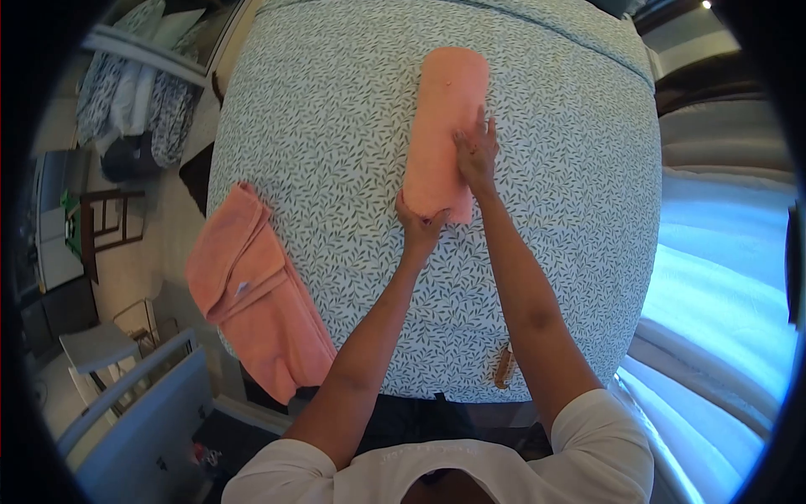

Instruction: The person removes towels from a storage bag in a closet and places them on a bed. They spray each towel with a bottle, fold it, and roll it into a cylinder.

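A rolled peach-coloured towel point(445, 109) lies lengthwise on the leaf-patterned bedspread point(336, 126). My left hand point(420, 227) grips the near end of the roll, its thumb and fingers spread around that end. Against the roll's right side rests my right hand point(478, 155), fingers stretched out and apart. A second peach towel point(260, 294), loosely folded with a small white tag, drapes over the bed's left front edge.
A brown hairbrush-like object point(504, 367) lies near the bed's front edge, by my right forearm. Curtains point(714, 252) hang along the right. To the left are a wooden chair point(113, 220) and a grey-topped table point(98, 346).
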Demonstrator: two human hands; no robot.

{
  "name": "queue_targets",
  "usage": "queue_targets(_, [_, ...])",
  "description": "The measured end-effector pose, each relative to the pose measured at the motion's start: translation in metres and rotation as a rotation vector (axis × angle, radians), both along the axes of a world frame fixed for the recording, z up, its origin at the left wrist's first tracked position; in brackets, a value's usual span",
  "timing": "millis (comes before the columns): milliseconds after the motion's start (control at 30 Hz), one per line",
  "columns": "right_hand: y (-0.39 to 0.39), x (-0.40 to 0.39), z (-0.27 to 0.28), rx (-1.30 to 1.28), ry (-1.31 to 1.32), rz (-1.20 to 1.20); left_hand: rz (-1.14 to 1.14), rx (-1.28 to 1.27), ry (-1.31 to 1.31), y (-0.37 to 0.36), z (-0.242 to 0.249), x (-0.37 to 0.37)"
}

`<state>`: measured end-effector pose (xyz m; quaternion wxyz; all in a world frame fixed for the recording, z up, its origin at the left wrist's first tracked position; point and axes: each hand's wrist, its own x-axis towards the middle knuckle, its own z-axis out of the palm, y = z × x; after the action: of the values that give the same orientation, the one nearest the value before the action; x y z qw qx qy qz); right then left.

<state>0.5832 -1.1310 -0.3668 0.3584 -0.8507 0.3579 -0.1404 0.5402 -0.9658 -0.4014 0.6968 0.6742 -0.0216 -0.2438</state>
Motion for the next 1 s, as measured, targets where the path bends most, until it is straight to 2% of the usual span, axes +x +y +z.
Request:
queue_targets(33, [0.003,0.003,-0.011,0.016,-0.048,0.135,-0.004,-0.05,-0.006,0.0,0.003,0.002])
queue_targets(67, [0.004,0.006,-0.016,0.027,-0.043,0.158,0.019,-0.039,-0.002,0.0,-0.009,0.003])
queue_targets(133, [0.014,0.009,-0.025,-0.05,-0.186,0.168,-0.092,0.099,-0.336,0.004,-0.03,0.006])
queue_targets(200, [0.011,0.013,-0.026,-0.007,-0.154,0.185,-0.054,0.267,-0.516,0.003,-0.037,0.003])
queue_targets(267, [0.005,0.01,-0.02,-0.083,-0.121,0.238,-0.091,0.25,-0.31,0.023,-0.014,-0.003])
queue_targets(333, [-0.007,-0.021,-0.003,-0.033,-0.168,0.419,-0.032,0.273,-0.32,0.062,0.038,-0.012])
queue_targets(367, [0.007,-0.038,0.02,0.211,-0.233,0.129,-0.012,0.266,-0.337,0.084,0.057,-0.017])
queue_targets(400, [0.016,-0.071,0.042,0.296,-0.16,0.045,0.046,0.32,-0.412,0.114,0.061,-0.021])
queue_targets(433, [0.024,-0.109,0.05,0.2,-0.112,-0.016,0.101,0.374,-0.49,0.152,0.064,-0.024])
queue_targets(467, [0.031,-0.155,0.048,0.009,-0.029,-0.049,0.159,0.586,-0.649,0.196,0.06,-0.029])
queue_targets(500, [0.028,-0.212,0.019,-0.211,0.055,-0.088,0.24,0.705,-0.583,0.238,0.056,-0.039])
queue_targets(567, [0.057,-0.315,-0.005,-0.406,0.442,-0.24,0.459,1.248,-0.685,0.329,0.023,-0.059])
queue_targets(600, [0.075,-0.358,-0.009,-0.279,0.654,-0.195,0.653,1.269,-0.599,0.363,0.035,-0.066])
queue_targets(633, [0.086,-0.397,-0.025,0.085,0.775,-0.244,0.797,1.405,-0.312,0.39,0.051,-0.067])
queue_targets(667, [0.112,-0.427,-0.039,0.151,0.6,-0.244,0.933,1.517,-0.006,0.416,0.067,-0.068])
queue_targets(700, [0.138,-0.403,-0.002,0.248,0.859,-0.288,0.945,1.514,-0.002,0.459,0.055,-0.079])
queue_targets(767, [0.151,-0.402,0.003,0.219,0.774,-0.242,0.646,0.679,0.359,0.534,0.014,-0.107])
queue_targets(800, [0.157,-0.409,-0.003,0.197,0.692,-0.199,0.674,0.675,0.355,0.538,0.024,-0.112])
queue_targets(833, [0.141,-0.446,-0.062,-0.018,0.446,-0.1,0.529,0.561,0.407,0.537,0.043,-0.113])
queue_targets(867, [0.129,-0.444,-0.066,-0.035,0.259,-0.067,0.425,0.451,0.439,0.541,0.061,-0.116])
queue_targets(900, [0.129,-0.419,-0.069,-0.021,0.073,-0.013,0.487,0.454,0.518,0.55,0.06,-0.118])
queue_targets(933, [0.136,-0.387,-0.057,0.034,0.061,0.008,0.575,0.291,0.496,0.541,0.077,-0.119])
queue_targets(967, [0.138,-0.365,-0.03,0.082,0.069,0.02,0.576,0.296,0.365,0.528,0.071,-0.108])
queue_targets(1000, [0.158,-0.319,0.008,0.356,0.04,0.132,0.617,0.319,0.219,0.543,0.082,-0.12])
